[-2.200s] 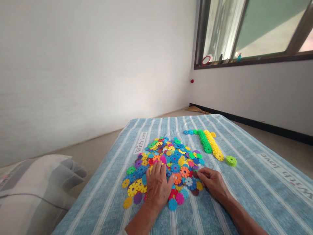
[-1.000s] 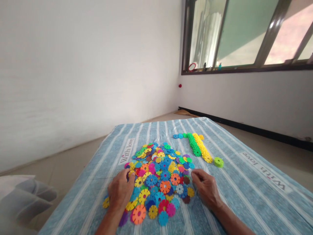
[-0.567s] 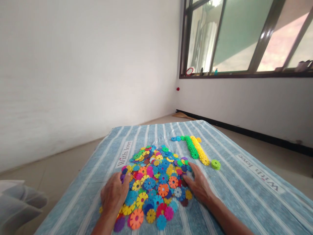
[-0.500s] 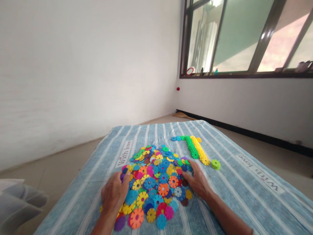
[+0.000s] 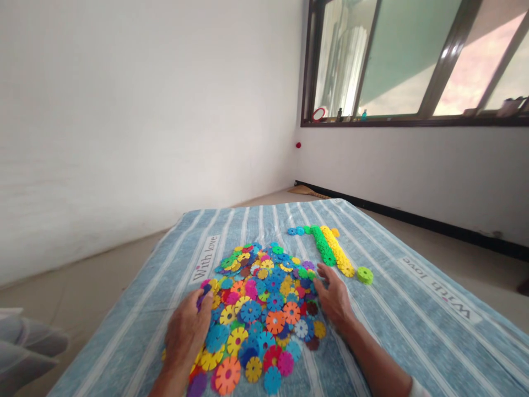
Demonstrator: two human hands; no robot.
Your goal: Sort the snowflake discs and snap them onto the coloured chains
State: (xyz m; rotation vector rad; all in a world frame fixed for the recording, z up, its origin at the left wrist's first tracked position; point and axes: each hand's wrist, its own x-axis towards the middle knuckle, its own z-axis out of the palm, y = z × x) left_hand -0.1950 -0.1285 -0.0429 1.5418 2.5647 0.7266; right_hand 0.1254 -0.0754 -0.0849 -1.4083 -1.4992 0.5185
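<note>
A loose heap of colourful notched plastic discs (image 5: pixel 250 311) lies on a striped blue cloth. My left hand (image 5: pixel 188 320) rests against the heap's left edge, thumb and fingers apart; its fingertips are partly hidden, with dark blue and yellow discs beside them. At the right edge, my right hand (image 5: pixel 334 292) is open, fingers spread, close to green and blue discs and holding nothing visible. Beyond it lie a green row of joined discs (image 5: pixel 322 246) and a yellow row of joined discs (image 5: pixel 338 252), side by side. A small lime-green disc stack (image 5: pixel 365 275) sits right of them.
The blue striped cloth (image 5: pixel 413 325) covers a bed-like surface with "With love" lettering. Several blue and green discs (image 5: pixel 298 231) lie left of the green row's far end. Pale sheer fabric (image 5: pixel 28 342) shows at lower left. Walls and a window (image 5: pixel 409 60) stand behind.
My right hand has drawn slightly up and away from the heap, its thumb now clear of the discs it was over. My left hand stays at the left edge. The view has shifted slightly.
</note>
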